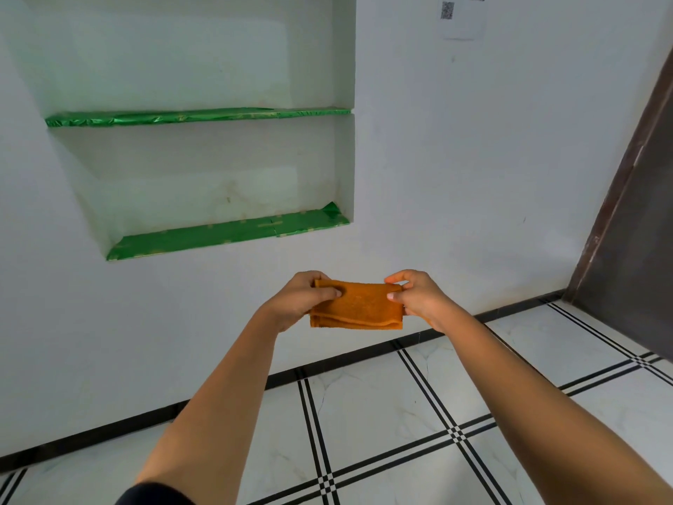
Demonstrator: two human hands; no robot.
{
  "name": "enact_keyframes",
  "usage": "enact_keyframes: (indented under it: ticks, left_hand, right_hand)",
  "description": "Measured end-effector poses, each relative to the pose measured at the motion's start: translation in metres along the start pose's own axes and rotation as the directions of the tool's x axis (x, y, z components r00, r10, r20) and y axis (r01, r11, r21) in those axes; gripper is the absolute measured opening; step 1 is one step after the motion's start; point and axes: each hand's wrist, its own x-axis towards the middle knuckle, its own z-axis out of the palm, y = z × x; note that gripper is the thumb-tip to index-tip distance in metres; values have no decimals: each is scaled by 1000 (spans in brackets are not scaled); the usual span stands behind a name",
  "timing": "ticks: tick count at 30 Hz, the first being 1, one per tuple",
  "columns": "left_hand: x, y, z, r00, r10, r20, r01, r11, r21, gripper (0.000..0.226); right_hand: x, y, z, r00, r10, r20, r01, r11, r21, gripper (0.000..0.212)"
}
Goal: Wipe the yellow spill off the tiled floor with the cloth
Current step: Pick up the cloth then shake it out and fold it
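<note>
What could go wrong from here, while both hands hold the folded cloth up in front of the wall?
1. No yellow spill shows on the tiled floor in view, so the person might step in it unseen.
2. The left hand and right hand hold only the ends of the cloth; it might unfold or slip when lowered.

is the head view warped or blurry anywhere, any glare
Head view: wide-angle warp slants the wall niche and the door; the green shelf lining glints; the cloth, left hand and right hand are sharp; light is soft, shadows faint.
</note>
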Motion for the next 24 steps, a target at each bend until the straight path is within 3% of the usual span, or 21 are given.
enact_keyframes:
  ticks: [3,5,9,17,24]
  left_hand:
    - [4,4,11,999,39,-10,-38,994,106,14]
    - [7,9,17,996,70,52,-81,964,252,16]
    - [11,20,26,976,65,209,-157,875,458,17]
    - [17,11,27,987,34,157,-79,952,295,21]
    - [31,-23,57,999,18,32,-19,999,51,41]
  right_hand:
    - [-3,4,3,991,101,85,-85,981,-173,50]
    - [-5,8,4,987,110,119,-63,937,-342,62]
    - [-8,10,9,957,56,285,40,946,-320,63]
    - [-19,25,6,939,105,328,-23,969,-244,51]
    - [-26,44,-9,976,152,155,-122,975,-189,46]
